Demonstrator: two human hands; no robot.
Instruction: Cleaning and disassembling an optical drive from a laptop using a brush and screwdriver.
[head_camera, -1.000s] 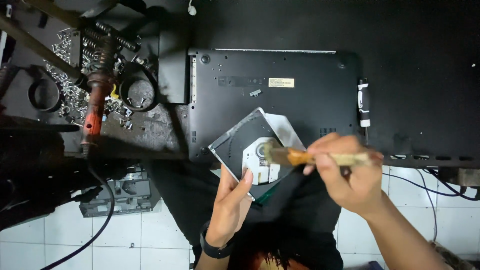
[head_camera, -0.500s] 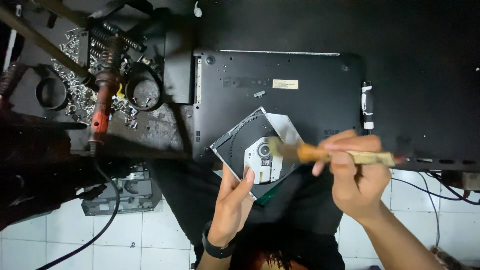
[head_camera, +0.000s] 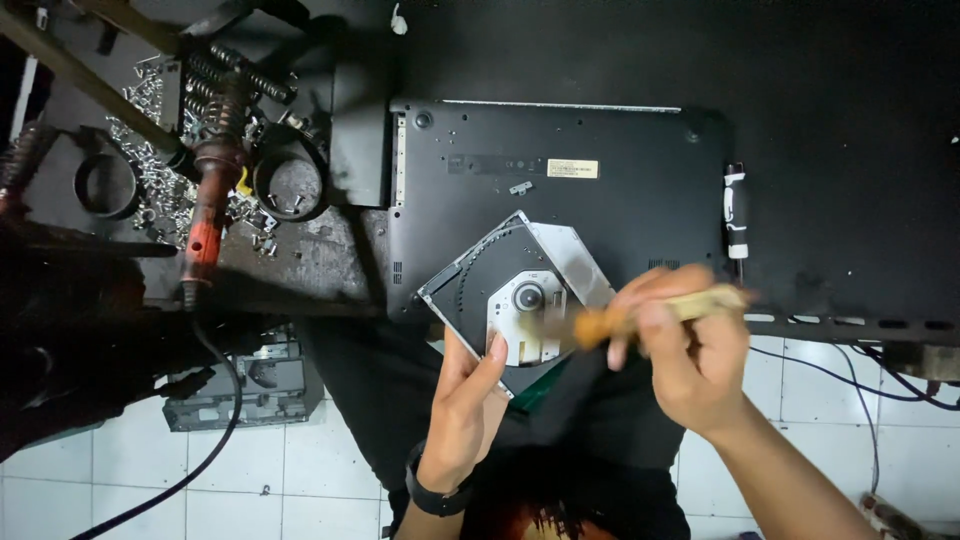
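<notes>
gripping the optical drive (head_camera: 515, 300) by its near edge over the laptop base (head_camera: 560, 200), left hand (head_camera: 468, 400) risks dropping it; right hand (head_camera: 690, 350) pinches a brush (head_camera: 640, 315) (blurred), bristles cd scuff the lens.

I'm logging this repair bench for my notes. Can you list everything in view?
Laptop: one, black, underside up, bench centre.
Optical drive: one, black and silver, tilted over the laptop's near edge.
Brush: one, wooden handle, blurred, over the drive.
Soldering iron: one, red handle, left, with black cord.
Screws: many, silver, scattered left.
Screwdriver: one, black and white, right of laptop.
Left hand: holds the drive.
Right hand: holds the brush.
</notes>
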